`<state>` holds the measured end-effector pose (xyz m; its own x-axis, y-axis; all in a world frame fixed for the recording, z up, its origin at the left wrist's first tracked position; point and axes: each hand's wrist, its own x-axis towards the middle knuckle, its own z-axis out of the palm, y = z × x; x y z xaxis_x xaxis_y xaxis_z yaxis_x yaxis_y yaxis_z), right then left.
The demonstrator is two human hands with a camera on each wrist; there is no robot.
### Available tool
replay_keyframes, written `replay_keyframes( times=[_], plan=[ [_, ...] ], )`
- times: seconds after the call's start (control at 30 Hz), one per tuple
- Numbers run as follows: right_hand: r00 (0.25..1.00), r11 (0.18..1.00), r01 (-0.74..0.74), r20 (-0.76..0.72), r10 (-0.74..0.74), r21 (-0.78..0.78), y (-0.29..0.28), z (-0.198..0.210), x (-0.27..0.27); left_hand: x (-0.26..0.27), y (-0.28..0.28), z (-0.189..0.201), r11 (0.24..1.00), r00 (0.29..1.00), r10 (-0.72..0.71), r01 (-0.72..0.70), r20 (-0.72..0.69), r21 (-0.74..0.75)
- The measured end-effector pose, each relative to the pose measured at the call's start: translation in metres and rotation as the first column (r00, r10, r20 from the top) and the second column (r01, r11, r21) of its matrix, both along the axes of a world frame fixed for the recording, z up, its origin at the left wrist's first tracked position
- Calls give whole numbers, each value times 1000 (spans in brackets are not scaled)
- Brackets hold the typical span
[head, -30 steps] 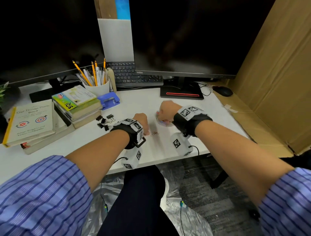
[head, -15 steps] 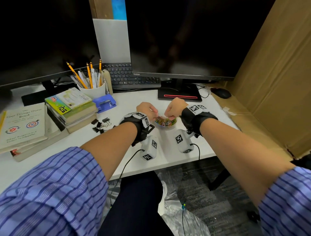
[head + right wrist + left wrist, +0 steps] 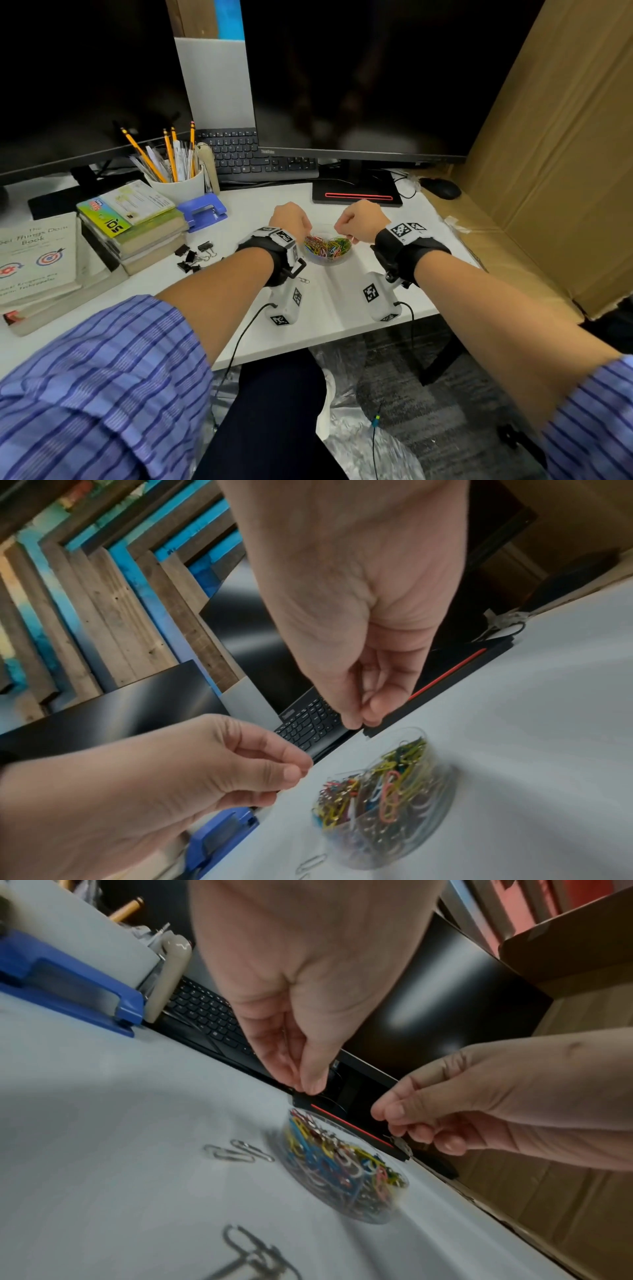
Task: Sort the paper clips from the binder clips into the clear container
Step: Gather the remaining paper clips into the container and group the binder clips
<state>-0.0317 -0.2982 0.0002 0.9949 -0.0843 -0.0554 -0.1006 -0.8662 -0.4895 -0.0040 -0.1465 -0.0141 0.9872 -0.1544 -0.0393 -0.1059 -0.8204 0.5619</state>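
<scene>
Hands hover above the small clear round container [image 3: 327,255] on the white table [image 3: 346,308], one on each side of it. The left hand [image 3: 290,219] is knuckles-up, its thumb and forefinger pressed tip to tip over the container's rim; the wrist view shows a thin dark sliver at the tips, too small to name, so whether it pinches anything I cannot tell. The right hand [image 3: 356,219] is curled too, and its fingertips [image 3: 397,1131] pinch a small silver metal piece [image 3: 400,1144] (blurred, likely a paper clip, though I can't be sure).

The container holds a heap of coloured paper clips [image 3: 327,246] in yellow, blue, red, green and pink. A few bare silver paper clips [image 3: 240,1152] lie on the table just beside it, toward the person. The black binder clips [image 3: 193,255] sit in a loose cluster well to the left, near the stack of books [image 3: 137,233]. Another wire shape at the bottom of the left wrist view is cut off and smeared.

Readable writing: "ThinkVision" on the black monitor bezel [image 3: 342,152], "Get Things Done Book" on the pale paperback [image 3: 34,253], and "iOS" on the green-covered book.
</scene>
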Motion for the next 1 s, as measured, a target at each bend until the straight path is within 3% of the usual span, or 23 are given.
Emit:
replay_keyframes(
  times=[0.17,0.3,0.43,0.57,0.7,1.0],
  plan=[
    [959,962,-266,-89,271,58,34,0,-23,-8,38,0,956,980,-82,129,-183,264],
    [894,872,-441,-190,406,-212,71,-12,-24,-22,58,-1,895,970,-75,168,-231,414],
    [865,824,-461,-376,333,-330,95,-32,-25,-40,54,-2,888,941,-146,261,-306,379],
    [901,880,-414,-242,360,-233,84,-38,-31,-52,41,-13,895,953,-139,236,-268,377],
    [892,836,-449,-210,400,-314,70,-35,-32,-51,33,-20,906,963,-152,226,-221,359],
    [880,847,-474,-114,461,-239,59,-41,-40,-51,34,-22,944,968,-179,219,-174,248]
  ],
)
